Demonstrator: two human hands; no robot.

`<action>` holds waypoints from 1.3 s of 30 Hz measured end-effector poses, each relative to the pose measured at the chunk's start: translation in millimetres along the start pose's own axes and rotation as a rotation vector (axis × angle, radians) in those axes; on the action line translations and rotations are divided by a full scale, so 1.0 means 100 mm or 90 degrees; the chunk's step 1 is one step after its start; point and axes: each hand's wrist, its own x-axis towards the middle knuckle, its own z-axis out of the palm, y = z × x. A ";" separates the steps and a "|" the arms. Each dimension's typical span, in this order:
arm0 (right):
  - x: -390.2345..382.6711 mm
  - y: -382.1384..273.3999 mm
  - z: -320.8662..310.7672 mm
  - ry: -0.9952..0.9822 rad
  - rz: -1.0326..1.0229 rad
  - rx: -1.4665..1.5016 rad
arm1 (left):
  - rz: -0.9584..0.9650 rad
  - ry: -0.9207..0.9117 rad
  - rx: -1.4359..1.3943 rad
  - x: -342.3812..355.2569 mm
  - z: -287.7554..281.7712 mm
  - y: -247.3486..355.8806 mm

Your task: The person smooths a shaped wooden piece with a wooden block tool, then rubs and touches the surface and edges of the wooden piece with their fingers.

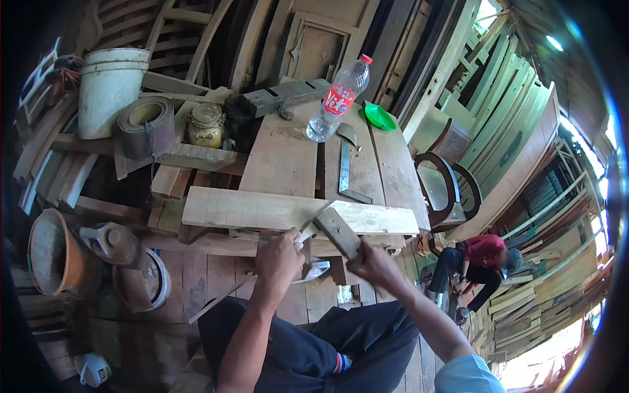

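Left hand (278, 255) closed on a pale strip, right hand (370, 261) gripping try square (337, 230) against plank (262, 209); loose grip likely skews the line.

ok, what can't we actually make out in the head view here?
- Left hand: what its fingers pinch at the plank edge is hidden by the hand itself.
- Right hand: grips a wooden-handled tool; its working end is too small to identify.
- Glass jar: contents too murky and small.
- Crouching person: hands hidden behind their legs.
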 end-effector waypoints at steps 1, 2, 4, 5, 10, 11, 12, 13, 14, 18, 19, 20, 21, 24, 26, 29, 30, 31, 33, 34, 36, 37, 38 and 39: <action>0.14 0.03 -0.09 -0.020 0.074 -0.020 | 0.015 0.003 -0.004 0.00 0.00 0.01; 0.24 0.05 -0.17 -0.041 0.147 -0.040 | 0.015 0.000 -0.003 0.00 0.02 0.05; 0.24 0.08 -0.18 0.006 0.171 -0.043 | 0.020 0.006 0.009 0.02 0.06 0.11; 0.19 0.03 -0.14 0.001 0.151 -0.016 | 0.013 0.024 0.016 0.03 0.08 0.06; 0.06 -0.03 -0.12 -0.067 0.079 -0.065 | 0.020 0.007 0.011 0.04 0.02 -0.01; 0.15 0.13 -0.12 -0.016 0.110 -0.029 | 0.023 0.006 0.014 0.04 0.05 0.04; 0.22 0.13 -0.20 0.017 0.150 -0.016 | 0.021 0.013 0.022 0.04 0.04 0.07; 0.20 0.11 -0.18 0.019 0.172 -0.017 | 0.024 0.009 0.003 0.03 0.05 0.08; 0.22 0.07 -0.13 0.020 0.184 -0.015 | 0.019 0.017 0.007 0.03 0.04 0.04; 0.01 -0.01 -0.02 0.004 -0.023 -0.030 | -0.004 -0.012 0.006 0.05 0.01 0.00; 0.13 0.05 -0.05 0.011 0.054 -0.031 | -0.003 -0.003 0.009 0.03 0.01 0.03; 0.22 0.08 -0.10 0.019 0.130 -0.031 | -0.002 0.006 0.012 0.02 0.01 0.06; 0.29 0.03 -0.20 0.029 0.123 -0.032 | -0.007 -0.003 0.014 0.02 0.00 0.10; 0.15 -0.02 -0.08 -0.006 0.109 -0.029 | 0.000 0.012 0.014 0.03 0.05 0.02; -0.07 -0.06 0.04 0.072 -0.145 -0.052 | 0.003 -0.001 0.021 0.01 0.03 0.02; 0.24 0.10 -0.15 0.047 0.105 -0.099 | -0.025 -0.009 0.020 0.01 0.01 0.12; 0.29 0.05 -0.24 0.063 0.108 -0.067 | -0.023 -0.008 0.022 -0.01 0.01 0.12; 0.27 0.19 -0.16 0.067 0.113 -0.048 | -0.008 0.006 0.018 0.02 0.06 0.10; 0.07 0.09 -0.07 0.007 0.105 -0.068 | 0.004 0.010 0.015 0.01 0.07 0.05; 0.03 -0.02 -0.01 -0.051 0.113 -0.098 | -0.006 0.014 0.018 0.03 0.03 0.01; 0.02 -0.02 -0.10 -0.061 0.052 -0.052 | -0.026 -0.008 0.021 0.02 0.00 0.05; 0.10 0.04 -0.14 0.000 0.068 -0.091 | -0.019 0.008 0.020 0.02 0.00 0.08; 0.24 0.04 -0.19 0.059 0.078 -0.127 | -0.017 0.007 0.019 0.01 0.01 0.08; 0.26 0.00 -0.24 0.055 0.146 -0.074 | -0.004 0.010 0.014 0.00 0.02 0.10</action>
